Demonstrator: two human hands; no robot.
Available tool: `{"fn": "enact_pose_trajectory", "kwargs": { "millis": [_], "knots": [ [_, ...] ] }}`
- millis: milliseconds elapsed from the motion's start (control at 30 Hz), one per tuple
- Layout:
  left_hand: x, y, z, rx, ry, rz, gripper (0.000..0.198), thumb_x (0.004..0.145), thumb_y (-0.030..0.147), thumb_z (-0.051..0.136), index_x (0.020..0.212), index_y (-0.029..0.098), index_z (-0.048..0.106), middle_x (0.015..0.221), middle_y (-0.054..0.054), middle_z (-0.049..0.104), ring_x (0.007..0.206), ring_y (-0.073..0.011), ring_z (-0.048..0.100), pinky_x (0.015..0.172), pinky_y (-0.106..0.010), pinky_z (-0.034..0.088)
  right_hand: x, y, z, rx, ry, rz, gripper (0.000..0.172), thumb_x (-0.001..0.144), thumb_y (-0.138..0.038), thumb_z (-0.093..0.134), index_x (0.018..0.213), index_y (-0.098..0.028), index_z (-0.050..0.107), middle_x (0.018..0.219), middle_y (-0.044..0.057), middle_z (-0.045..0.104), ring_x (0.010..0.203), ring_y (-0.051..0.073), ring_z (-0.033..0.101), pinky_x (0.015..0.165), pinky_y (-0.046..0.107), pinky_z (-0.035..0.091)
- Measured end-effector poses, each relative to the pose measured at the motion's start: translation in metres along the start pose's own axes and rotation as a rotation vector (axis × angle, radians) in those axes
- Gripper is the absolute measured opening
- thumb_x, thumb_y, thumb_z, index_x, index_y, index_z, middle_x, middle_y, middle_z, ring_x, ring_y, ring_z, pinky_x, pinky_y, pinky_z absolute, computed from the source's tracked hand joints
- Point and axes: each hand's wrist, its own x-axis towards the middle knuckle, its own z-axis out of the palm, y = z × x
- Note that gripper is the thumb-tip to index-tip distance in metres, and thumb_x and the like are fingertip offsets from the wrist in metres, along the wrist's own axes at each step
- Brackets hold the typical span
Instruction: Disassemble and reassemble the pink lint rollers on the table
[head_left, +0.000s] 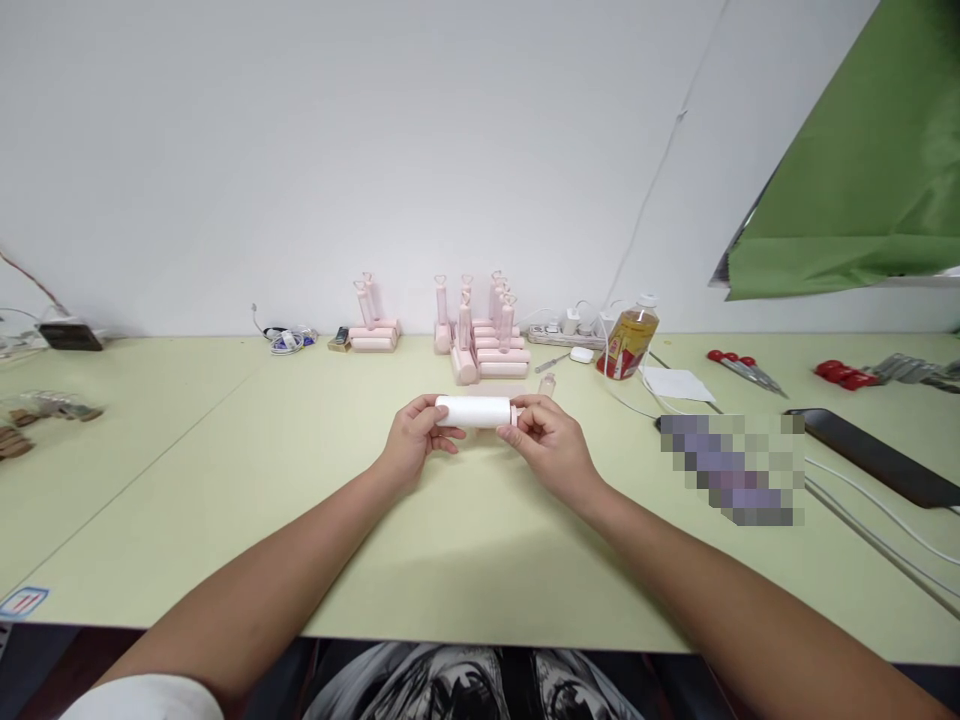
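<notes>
A white lint roller roll [472, 411] is held level above the table, with a pale pink piece [514, 415] at its right end. My left hand [417, 436] is closed around the roll's left end, thumb on its front. The fingers of my right hand [551, 440] pinch the pink piece at the other end. Just behind my right hand lies a small clear pinkish part [547, 384]. Farther back, several pink lint rollers [502, 358] with upright handles are grouped by the wall, and a smaller group [373, 335] sits to their left.
A drink bottle [628, 337] stands right of a power strip [566, 333]. White paper [679, 384], red-handled tools [847, 375], a black tray-like object [874, 455] and cables lie on the right. A bundled cable [287, 340] and a dark device [70, 336] are on the left.
</notes>
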Motion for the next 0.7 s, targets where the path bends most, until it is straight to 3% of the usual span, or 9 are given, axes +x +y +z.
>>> {"fn": "enact_pose_trajectory", "kwargs": {
  "millis": [367, 700],
  "knots": [
    [0.0001, -0.0021, -0.0021, 0.035, -0.004, -0.001, 0.037, 0.067, 0.033, 0.069, 0.096, 0.012, 0.060, 0.076, -0.005, 0.067, 0.059, -0.0166, 0.067, 0.045, -0.023, 0.050, 0.0017, 0.0030, 0.0003, 0.021, -0.032, 0.028, 0.031, 0.079, -0.039, 0.065, 0.061, -0.019, 0.050, 0.099, 0.007, 0.057, 0.076, 0.017, 0.055, 0.063, 0.028, 0.043],
    [0.0017, -0.0040, -0.0032, 0.071, -0.002, 0.026, 0.037, 0.068, 0.034, 0.067, 0.098, 0.012, 0.063, 0.070, -0.002, 0.063, 0.051, -0.0125, 0.061, 0.042, -0.021, 0.045, 0.0021, 0.0063, 0.0005, 0.058, -0.051, 0.006, 0.026, 0.080, -0.036, 0.065, 0.064, -0.019, 0.053, 0.101, 0.008, 0.056, 0.084, 0.019, 0.057, 0.068, 0.029, 0.044]
  ]
}}
